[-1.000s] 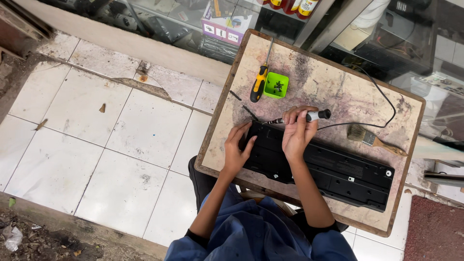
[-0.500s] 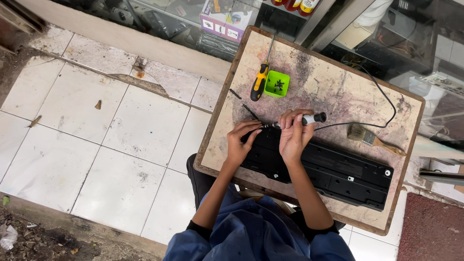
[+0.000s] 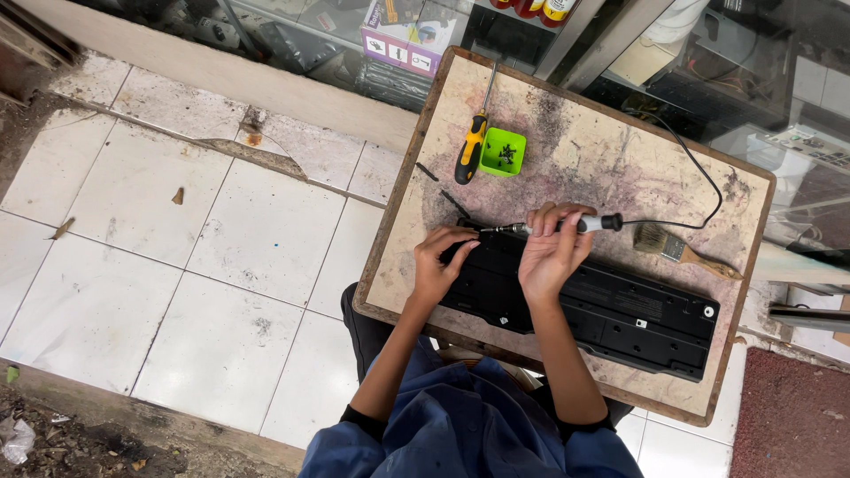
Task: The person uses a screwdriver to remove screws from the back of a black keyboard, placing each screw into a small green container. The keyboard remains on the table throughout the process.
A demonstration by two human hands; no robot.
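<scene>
Right hand [image 3: 551,257] is gripping the corded tool [image 3: 567,225] lying crosswise, tip pointing left toward the left hand [image 3: 438,265], which is pressing open-fingered on the black keyboard's [image 3: 611,310] left end.

The right hand [image 3: 551,257] covers most of the corded electric screwdriver [image 3: 567,225], so only its tip and rear end show, and both hands hide the upper left corner of the black keyboard [image 3: 611,310] lying face down. At 12 o'clock from the left hand [image 3: 438,265], the contents of the small green tray [image 3: 503,152] are dark specks too small to tell apart. The person's body is cut off by the bottom edge at 6 o'clock.
</scene>
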